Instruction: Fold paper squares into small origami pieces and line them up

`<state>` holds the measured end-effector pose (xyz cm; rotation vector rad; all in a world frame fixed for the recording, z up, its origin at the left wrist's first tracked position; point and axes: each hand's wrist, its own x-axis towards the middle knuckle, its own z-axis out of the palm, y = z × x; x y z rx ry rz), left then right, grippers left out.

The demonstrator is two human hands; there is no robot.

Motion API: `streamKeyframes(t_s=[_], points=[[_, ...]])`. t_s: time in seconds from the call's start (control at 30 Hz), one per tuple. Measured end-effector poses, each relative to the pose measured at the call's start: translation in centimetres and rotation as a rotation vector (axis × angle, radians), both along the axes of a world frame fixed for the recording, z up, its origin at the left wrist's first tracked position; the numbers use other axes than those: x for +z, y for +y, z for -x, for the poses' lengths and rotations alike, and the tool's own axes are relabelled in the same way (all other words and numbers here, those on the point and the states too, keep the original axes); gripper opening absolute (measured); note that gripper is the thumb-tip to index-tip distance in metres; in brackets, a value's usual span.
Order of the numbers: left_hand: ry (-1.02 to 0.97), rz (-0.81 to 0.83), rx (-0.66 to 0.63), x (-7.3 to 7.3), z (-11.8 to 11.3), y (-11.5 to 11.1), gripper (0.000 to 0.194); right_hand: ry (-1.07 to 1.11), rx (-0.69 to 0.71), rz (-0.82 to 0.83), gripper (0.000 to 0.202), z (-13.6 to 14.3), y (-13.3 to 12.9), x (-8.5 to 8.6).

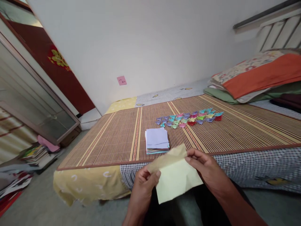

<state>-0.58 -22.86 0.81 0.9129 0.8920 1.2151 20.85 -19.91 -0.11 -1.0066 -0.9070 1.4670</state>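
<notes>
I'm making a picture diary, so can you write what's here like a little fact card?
Left hand: fingers pinch the left side of a pale yellow paper sheet
Right hand: fingers pinch the sheet's upper right edge
Sheet: creased across, held up off the bed
Pile: square coloured papers, lilac on top
Rows: small, many-coloured folded paper shapes, behind and right of the pile
Underneath both: brown striped mat
Wall: pink paper square, writing too small to read
</notes>
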Motion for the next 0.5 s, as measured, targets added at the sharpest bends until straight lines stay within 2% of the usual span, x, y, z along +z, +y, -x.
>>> streamKeyframes(t_s=[0.13, 0.23, 0.3, 0.37, 0.43, 0.5], points=[[0.074, -0.032, 0.0, 0.2, 0.8, 0.1, 0.011, 0.117, 0.033, 0.018, 0.023, 0.3, 0.0, 0.4], [0.238, -0.176, 0.022, 0.8, 1.0, 0.0, 0.012, 0.167, 0.005, -0.008, 0.031, 0.2, 0.0, 0.8], [0.39, -0.315, 0.048, 1.4, 1.1, -0.2, 0.02, 0.118, 0.002, -0.04, 0.037, 0.2, -0.1, 0.9], [0.514, -0.422, 0.04, 1.9, 1.2, -0.6, 0.029, 0.013, 0.039, -0.066, 0.033, 0.2, -0.2, 0.9], [0.553, -0.422, -0.007, 2.2, 1.3, -0.9, 0.031, -0.088, 0.063, -0.094, 0.028, 0.2, -0.2, 0.8], [0.466, -0.329, -0.036, 2.4, 1.3, -1.0, 0.022, -0.17, 0.058, -0.148, 0.027, 0.2, -0.3, 0.8]])
